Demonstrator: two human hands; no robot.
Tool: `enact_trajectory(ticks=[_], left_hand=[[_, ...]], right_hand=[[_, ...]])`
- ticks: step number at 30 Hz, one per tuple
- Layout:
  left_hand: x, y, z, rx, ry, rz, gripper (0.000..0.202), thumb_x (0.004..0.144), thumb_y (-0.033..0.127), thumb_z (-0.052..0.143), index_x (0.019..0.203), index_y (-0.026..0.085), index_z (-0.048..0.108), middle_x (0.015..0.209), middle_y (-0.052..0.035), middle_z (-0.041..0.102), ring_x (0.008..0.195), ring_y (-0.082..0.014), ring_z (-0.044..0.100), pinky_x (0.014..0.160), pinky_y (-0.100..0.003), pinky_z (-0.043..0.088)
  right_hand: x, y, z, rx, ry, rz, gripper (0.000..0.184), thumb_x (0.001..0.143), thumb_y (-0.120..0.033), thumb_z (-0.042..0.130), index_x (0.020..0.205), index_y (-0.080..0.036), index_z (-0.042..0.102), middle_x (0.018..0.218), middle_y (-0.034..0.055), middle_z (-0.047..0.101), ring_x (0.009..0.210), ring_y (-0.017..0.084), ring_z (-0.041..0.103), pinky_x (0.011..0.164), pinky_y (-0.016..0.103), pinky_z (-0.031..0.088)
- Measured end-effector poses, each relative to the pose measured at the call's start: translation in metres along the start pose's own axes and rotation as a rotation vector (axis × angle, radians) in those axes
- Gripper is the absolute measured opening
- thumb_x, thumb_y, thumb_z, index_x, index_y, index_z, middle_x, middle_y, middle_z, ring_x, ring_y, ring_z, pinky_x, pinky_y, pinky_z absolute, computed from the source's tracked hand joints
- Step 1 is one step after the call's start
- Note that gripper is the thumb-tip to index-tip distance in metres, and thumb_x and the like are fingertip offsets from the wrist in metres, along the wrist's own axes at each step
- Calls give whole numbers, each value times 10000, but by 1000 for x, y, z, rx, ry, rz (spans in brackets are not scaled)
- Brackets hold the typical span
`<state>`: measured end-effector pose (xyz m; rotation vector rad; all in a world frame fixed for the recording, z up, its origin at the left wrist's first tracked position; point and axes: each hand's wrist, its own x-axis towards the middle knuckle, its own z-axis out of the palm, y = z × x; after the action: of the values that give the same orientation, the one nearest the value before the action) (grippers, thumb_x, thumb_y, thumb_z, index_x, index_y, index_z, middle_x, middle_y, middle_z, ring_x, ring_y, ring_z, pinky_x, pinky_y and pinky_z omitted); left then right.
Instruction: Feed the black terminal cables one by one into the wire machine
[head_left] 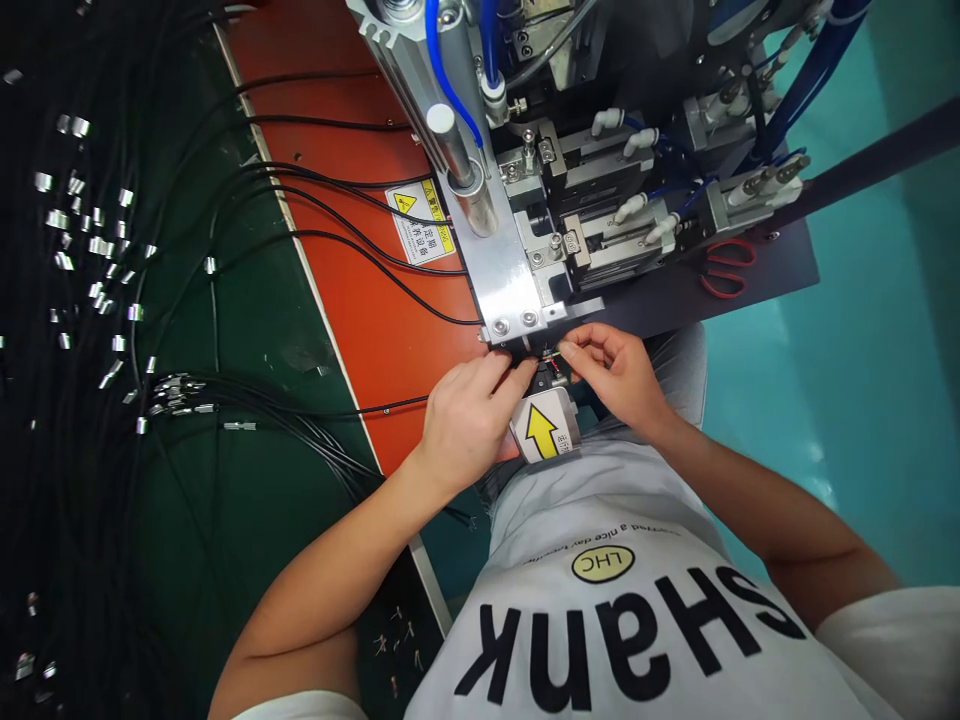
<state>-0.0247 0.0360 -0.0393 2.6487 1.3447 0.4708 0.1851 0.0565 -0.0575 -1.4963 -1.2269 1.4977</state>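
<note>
My left hand [466,418] is closed round the end of a black cable [401,406] at the machine's front edge. The cable runs in from the left and passes under my fingers. Opposite it, my right hand [619,378] pinches the tips of thin coloured wires [552,354] between thumb and forefinger. These wires lie at a small metal fixture just below the machine's steel plate [504,275]. My fingertips partly cover the wire ends. Close under both hands is a grey cover with a yellow arrow label [541,432].
Pneumatic cylinders with blue hoses [450,85] rise behind my hands. Several black cables cross the orange surface [330,300] on the left. Bundled cables with metal connectors [176,395] lie on a dark green mat [277,530]. Red-handled scissors [727,270] rest on the machine base at right.
</note>
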Motion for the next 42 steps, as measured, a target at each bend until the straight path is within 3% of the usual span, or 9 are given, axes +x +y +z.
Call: enact_trajectory(ticks=[7, 20, 28, 34, 38, 42], left_hand=[[1, 1, -1, 1, -6, -27, 319, 977, 208, 425, 1219, 188, 631, 971, -105, 653, 825, -197, 598, 657, -308, 446], [0, 0, -1, -21, -5, -30, 329, 986, 179, 399, 1209, 187, 641, 968, -103, 652, 817, -186, 596, 651, -297, 460], [0, 0, -4, -131, -4, -71, 351, 986, 170, 368, 1222, 186, 628, 970, -104, 599, 828, -174, 580, 654, -279, 477], [-2, 1, -1, -135, 14, -55, 320, 981, 179, 415, 1228, 179, 617, 1010, -107, 632, 879, -191, 590, 709, -297, 465], [-2, 1, -1, -112, -6, -72, 299, 988, 181, 403, 1195, 165, 618, 1026, -110, 659, 892, -198, 593, 722, -309, 448], [-1, 1, -3, -67, -3, -76, 263, 978, 182, 438, 1153, 184, 635, 1003, -103, 683, 918, -223, 575, 735, -351, 414]], right_hand=[[-4, -8, 11, -210, 135, -203, 99, 880, -297, 644, 826, -214, 650, 808, 12, 623, 632, 127, 514, 679, 312, 450], [-3, 3, 16, -70, 111, -93, 172, 886, -379, 633, 834, -216, 608, 796, 17, 599, 618, 128, 494, 602, 291, 418], [0, 4, 7, 65, -4, 53, 267, 871, -469, 649, 882, -203, 636, 653, -25, 535, 516, 100, 435, 482, 261, 331], [-1, -9, 12, -113, 77, -131, 126, 851, -323, 679, 847, -198, 687, 666, -22, 550, 539, 103, 429, 549, 280, 372], [-5, -9, 15, -175, 157, -234, 77, 839, -259, 665, 801, -192, 665, 780, 2, 607, 574, 98, 480, 589, 276, 410], [-4, -4, 14, -92, 140, -146, 89, 837, -259, 663, 792, -184, 646, 664, -31, 560, 521, 80, 452, 532, 252, 364]])
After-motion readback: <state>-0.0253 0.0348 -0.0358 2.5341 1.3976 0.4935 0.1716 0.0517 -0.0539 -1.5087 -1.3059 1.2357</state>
